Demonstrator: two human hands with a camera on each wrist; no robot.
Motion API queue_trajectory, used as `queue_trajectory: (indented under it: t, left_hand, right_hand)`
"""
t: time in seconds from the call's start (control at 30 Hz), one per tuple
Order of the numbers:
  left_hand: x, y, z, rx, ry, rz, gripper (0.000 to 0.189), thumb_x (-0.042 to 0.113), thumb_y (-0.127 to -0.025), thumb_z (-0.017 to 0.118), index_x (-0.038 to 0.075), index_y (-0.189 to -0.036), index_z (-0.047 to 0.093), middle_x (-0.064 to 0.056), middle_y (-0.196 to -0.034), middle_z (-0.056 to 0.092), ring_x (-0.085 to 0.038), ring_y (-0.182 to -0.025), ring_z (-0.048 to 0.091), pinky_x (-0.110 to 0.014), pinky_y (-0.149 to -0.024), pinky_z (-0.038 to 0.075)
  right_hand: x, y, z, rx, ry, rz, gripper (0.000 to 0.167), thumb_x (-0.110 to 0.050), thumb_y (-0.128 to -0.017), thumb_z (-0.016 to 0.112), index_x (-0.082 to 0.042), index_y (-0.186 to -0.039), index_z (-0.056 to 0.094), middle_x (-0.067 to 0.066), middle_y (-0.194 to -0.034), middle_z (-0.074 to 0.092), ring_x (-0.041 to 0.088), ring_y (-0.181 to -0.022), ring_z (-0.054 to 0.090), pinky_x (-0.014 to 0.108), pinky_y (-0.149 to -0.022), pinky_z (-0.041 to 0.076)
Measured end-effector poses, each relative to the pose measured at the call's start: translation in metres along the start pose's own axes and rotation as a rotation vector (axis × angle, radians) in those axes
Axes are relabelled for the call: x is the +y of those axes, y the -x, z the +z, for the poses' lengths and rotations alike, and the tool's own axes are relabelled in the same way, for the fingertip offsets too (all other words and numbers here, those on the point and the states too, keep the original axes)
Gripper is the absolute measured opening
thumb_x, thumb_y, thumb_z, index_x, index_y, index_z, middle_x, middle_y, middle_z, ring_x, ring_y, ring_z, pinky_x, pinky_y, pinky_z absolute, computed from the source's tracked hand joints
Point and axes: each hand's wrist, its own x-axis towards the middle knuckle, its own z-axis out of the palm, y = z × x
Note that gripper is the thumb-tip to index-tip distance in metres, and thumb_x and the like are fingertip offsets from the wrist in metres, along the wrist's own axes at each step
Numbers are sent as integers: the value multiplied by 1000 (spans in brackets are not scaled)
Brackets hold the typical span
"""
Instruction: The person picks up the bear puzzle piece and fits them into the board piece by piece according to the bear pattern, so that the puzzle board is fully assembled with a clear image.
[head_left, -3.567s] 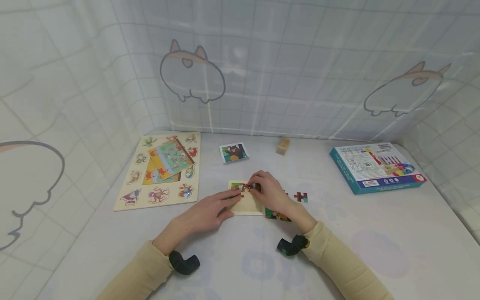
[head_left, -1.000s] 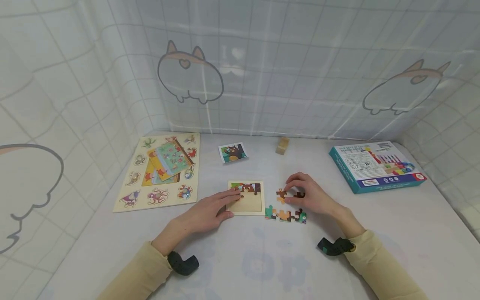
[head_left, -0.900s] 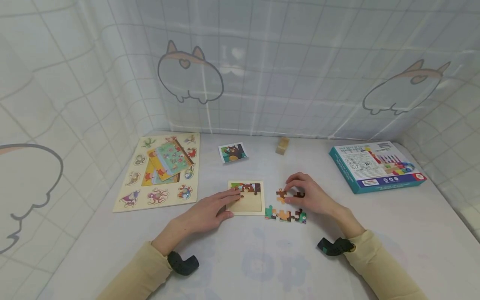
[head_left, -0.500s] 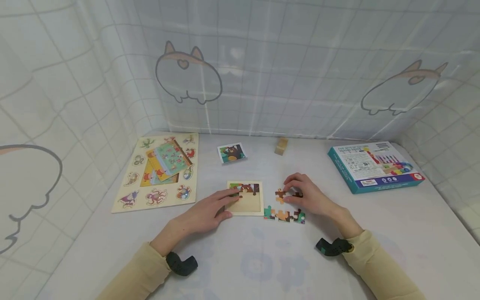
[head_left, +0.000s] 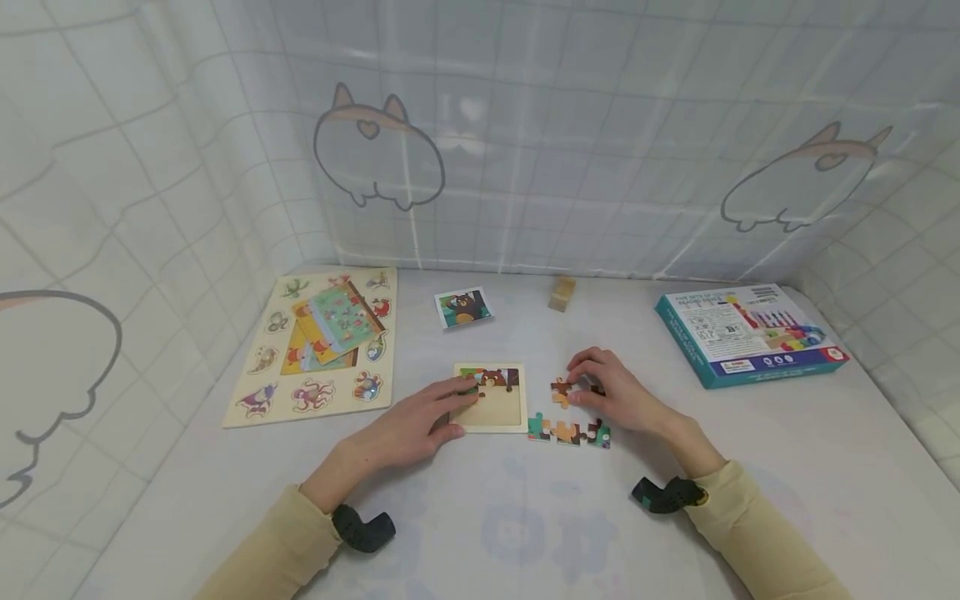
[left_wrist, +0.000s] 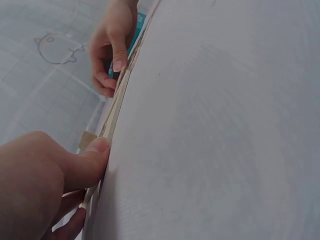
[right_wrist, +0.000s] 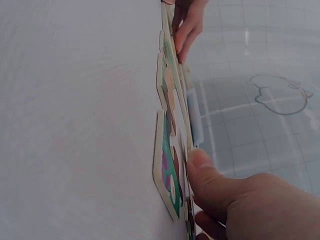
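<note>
In the head view my left hand (head_left: pixel 412 421) rests on the left side of a small wooden puzzle tray (head_left: pixel 487 413), fingers extended over its edge and thumb at the near corner. The tray's top row shows a bear's head; below it is bare wood. My right hand (head_left: pixel 618 396) has thumb and index finger at the right side of a brown-and-orange puzzle piece (head_left: pixel 559 390), lightly pinching it on the table. Another brown piece (head_left: pixel 597 389) is partly hidden under that hand. Nearer lies a row of pieces: green (head_left: pixel 537 427), orange (head_left: pixel 567 432) and brown-green (head_left: pixel 600 434).
A bear picture card (head_left: pixel 464 308) and a small wooden block (head_left: pixel 562 293) lie farther back. At left is a sea-animal puzzle board (head_left: pixel 258 358) bearing colourful picture boards (head_left: pixel 345 317). A teal-edged box (head_left: pixel 750 333) lies at right, before the patterned curtain.
My right hand has moved from the tray to the loose pieces at right, and has stayed there for the last second. The left hand has kept its place on the tray.
</note>
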Motion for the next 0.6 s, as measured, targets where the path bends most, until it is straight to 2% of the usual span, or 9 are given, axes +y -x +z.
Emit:
queue_trajectory:
  t: [0.33, 0.6]
  left_hand:
    - [1, -2, -1, -11, 10, -23, 56, 29, -101, 60, 11, -151, 44, -2, -161, 36, -26, -149, 31, -45, -120, 32]
    - [-1, 0, 1, -4, -2, -15, 56, 29, -101, 60, 10, -151, 44, -2, -161, 36, -26, -149, 32, -45, -119, 33]
  right_hand:
    - [-6, 0, -3, 10, -36, 12, 16, -16, -94, 70, -7, -107, 65, 8, -124, 58, 26, -121, 50, 50, -105, 43]
    - [-17, -5, -4, 53, -19, 13, 19, -16, -96, 68, -7, -112, 63, 7, -122, 59, 27, -121, 52, 51, -105, 45]
